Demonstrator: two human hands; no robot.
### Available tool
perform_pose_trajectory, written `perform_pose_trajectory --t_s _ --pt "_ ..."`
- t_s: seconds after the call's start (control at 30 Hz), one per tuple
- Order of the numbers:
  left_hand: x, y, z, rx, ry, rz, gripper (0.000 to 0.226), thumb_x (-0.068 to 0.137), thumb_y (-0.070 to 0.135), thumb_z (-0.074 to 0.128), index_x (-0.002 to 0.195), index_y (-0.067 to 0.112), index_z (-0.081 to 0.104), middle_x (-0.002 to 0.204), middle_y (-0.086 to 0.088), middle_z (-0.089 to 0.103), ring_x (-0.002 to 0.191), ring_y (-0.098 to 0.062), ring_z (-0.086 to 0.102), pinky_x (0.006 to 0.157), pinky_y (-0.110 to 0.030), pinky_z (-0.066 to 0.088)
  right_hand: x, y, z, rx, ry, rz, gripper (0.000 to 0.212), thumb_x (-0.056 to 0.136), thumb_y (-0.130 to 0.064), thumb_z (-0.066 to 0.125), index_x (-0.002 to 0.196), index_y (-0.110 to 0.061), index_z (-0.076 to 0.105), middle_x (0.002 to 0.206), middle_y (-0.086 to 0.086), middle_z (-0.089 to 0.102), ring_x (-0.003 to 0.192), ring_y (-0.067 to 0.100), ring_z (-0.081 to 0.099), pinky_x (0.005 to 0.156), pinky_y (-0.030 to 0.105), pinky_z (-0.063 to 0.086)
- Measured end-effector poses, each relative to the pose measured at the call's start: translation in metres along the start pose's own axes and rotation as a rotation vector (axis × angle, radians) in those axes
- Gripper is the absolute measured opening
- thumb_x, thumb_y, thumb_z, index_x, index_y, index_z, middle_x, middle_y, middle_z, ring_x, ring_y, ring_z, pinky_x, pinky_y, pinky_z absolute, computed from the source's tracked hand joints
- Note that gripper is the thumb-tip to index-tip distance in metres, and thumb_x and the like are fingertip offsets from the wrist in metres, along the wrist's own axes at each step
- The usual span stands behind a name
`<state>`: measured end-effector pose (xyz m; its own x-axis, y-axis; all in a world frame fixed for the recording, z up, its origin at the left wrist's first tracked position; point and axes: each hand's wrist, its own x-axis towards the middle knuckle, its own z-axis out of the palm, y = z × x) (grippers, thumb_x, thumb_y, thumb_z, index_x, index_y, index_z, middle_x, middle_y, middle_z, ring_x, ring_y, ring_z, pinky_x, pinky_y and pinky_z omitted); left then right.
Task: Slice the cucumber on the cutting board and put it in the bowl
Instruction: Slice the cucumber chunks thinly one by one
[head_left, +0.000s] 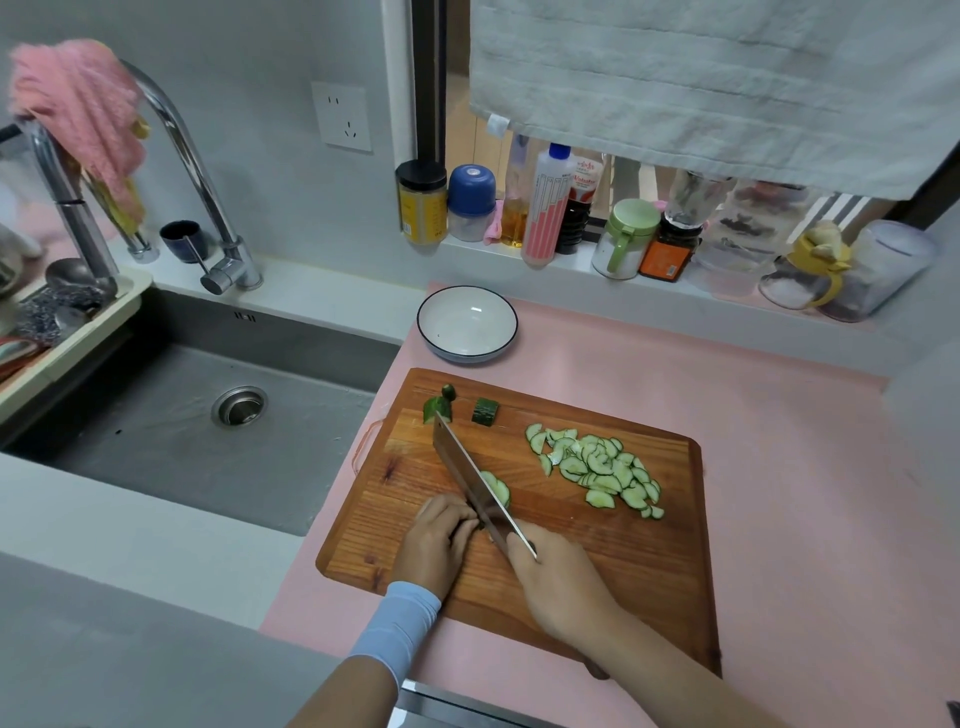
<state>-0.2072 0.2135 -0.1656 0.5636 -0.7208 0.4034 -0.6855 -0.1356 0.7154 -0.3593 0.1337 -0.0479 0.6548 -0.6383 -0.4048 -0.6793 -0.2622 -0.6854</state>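
A wooden cutting board (597, 566) lies on the pink counter mat. My right hand (563, 587) grips a cleaver (470, 478), its blade set down on the board. My left hand (436, 540) has its fingers curled over a small cucumber piece (480, 524) against the blade's left side; most of that piece is hidden. Fresh slices (496, 486) lie just right of the blade. A pile of cucumber slices (597, 473) covers the board's right half. Two cucumber end pieces (485, 411) sit at the far edge. An empty white bowl (466, 325) stands beyond the board.
A steel sink (218, 415) with a tall faucet (208, 208) lies to the left of the board. Bottles and jars (550, 208) line the window ledge behind the bowl. A grey towel (727, 78) hangs above them. A dish rack (52, 322) sits far left.
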Motion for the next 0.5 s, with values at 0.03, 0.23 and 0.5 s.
perform_pose_trajectory --t_s 0.03,0.23,0.5 --pt "0.0000 -0.0010 0.0004 0.001 -0.007 0.001 0.010 0.090 0.019 0.064 0.085 0.012 0.069 0.090 0.005 0.062 0.087 -0.008 0.057 0.086 -0.017 0.045 -0.0018 0.0008 -0.0005 0.000 -0.003 0.001 0.033 0.103 -0.036 0.039 0.076 -0.036 0.057 0.074 -0.006 0.064 0.072 0.011 0.059 0.068 0.026 0.047" --pt "0.0000 -0.0035 0.0009 0.026 -0.025 -0.006 0.010 0.083 0.003 0.074 0.085 0.012 0.070 0.090 0.005 0.063 0.087 -0.008 0.058 0.086 -0.019 0.047 -0.0028 0.0024 -0.0008 0.011 -0.002 0.022 0.030 0.103 -0.038 0.039 0.092 -0.027 0.065 0.083 -0.005 0.070 0.079 0.014 0.063 0.076 0.033 0.050" --pt "0.0005 -0.0015 -0.0011 0.018 -0.019 -0.049 0.014 0.083 0.002 0.072 0.091 0.013 0.067 0.096 0.007 0.059 0.093 -0.007 0.055 0.091 -0.014 0.041 -0.0027 0.0001 -0.0020 0.038 0.021 -0.007 0.034 0.103 -0.037 0.038 0.078 -0.046 0.061 0.080 -0.007 0.068 0.078 0.015 0.063 0.075 0.035 0.050"
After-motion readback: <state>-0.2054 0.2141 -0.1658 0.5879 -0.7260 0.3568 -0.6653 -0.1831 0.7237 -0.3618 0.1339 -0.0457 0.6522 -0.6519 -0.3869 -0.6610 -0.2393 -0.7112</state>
